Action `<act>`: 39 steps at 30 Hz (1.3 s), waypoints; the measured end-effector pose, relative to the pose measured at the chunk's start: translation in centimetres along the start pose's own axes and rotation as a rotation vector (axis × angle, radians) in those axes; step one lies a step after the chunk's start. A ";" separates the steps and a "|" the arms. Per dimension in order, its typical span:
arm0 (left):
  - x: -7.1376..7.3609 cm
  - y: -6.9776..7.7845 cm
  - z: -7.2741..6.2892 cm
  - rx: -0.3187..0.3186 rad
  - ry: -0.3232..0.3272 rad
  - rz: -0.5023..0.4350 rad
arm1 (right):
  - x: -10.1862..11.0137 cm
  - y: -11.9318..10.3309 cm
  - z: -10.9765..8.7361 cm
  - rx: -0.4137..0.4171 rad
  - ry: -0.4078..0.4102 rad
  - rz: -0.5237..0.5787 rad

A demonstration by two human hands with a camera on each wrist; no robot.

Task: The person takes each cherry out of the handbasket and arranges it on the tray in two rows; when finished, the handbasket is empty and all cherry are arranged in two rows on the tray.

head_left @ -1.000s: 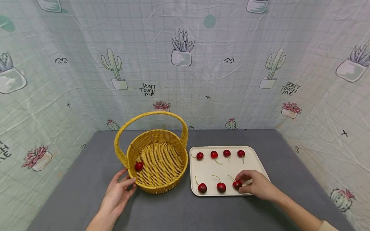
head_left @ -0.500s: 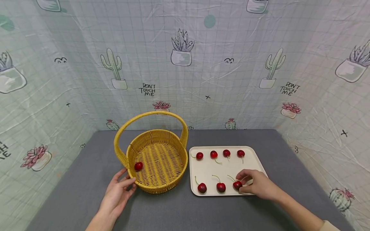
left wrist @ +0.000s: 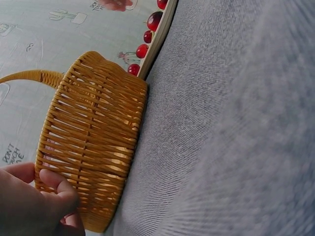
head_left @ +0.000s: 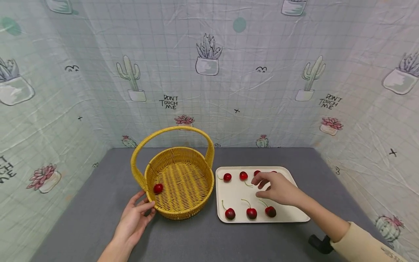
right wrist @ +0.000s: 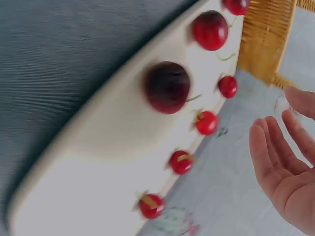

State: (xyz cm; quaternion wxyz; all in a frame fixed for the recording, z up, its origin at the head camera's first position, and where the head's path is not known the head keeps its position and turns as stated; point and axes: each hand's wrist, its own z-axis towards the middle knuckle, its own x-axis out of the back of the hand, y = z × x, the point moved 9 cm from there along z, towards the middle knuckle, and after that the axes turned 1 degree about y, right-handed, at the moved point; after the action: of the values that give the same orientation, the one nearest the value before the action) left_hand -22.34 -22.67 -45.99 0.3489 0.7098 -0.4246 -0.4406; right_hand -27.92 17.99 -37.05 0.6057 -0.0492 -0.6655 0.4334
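My left hand (head_left: pixel 132 220) grips the near left rim of a round yellow wicker basket (head_left: pixel 181 214), thumb outside; the left wrist view shows the thumb (left wrist: pixel 56 179) against the weave. One red cherry (head_left: pixel 158 188) lies inside, by the left wall. Over the cream tray (head_left: pixel 235 194) hovers my right hand (head_left: pixel 278 189), fingers spread and nothing between them. Below it rests a dark red cherry (head_left: pixel 270 211) with its stem up-left. Two more front-row cherries lie left of that one. My right hand partly covers the back row, including a cherry (head_left: pixel 243 176) with its stem pointing forward.
The tray stands just right of the basket on a grey cloth-covered table (head_left: pixel 196 240). A tall arched handle (head_left: pixel 171 128) rises over the basket. Behind hangs a printed curtain (head_left: pixel 235 80). A black object (head_left: pixel 320 243) shows beside my right sleeve.
My right hand has let go of the right front cherry, which stays on the tray, and has risen up and back with its fingers spread. The left hand keeps its grip on the basket.
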 end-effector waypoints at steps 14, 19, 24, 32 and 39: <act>0.0 -0.1 0.0 -0.002 0.005 -0.007 | -3.8 -6.0 6.7 0.112 -0.151 0.018; 0.0 -0.1 0.0 0.000 0.007 -0.003 | -5.2 -8.0 8.9 0.162 -0.204 0.038; 0.0 -0.1 0.1 -0.004 0.004 0.003 | -6.9 -9.5 11.2 0.190 -0.238 0.043; 0.0 -0.3 0.1 -0.001 0.005 0.012 | -10.1 -11.1 14.1 0.235 -0.291 0.078; 0.0 0.0 0.1 -0.005 0.007 0.021 | -12.7 -12.3 15.9 0.203 -0.337 0.123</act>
State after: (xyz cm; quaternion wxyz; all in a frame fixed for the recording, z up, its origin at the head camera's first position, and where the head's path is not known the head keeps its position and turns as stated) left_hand -22.45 -22.71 -46.08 0.3566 0.7061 -0.4297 -0.4355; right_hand -32.48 -5.38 -37.20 0.4602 0.0448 -0.7059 0.5366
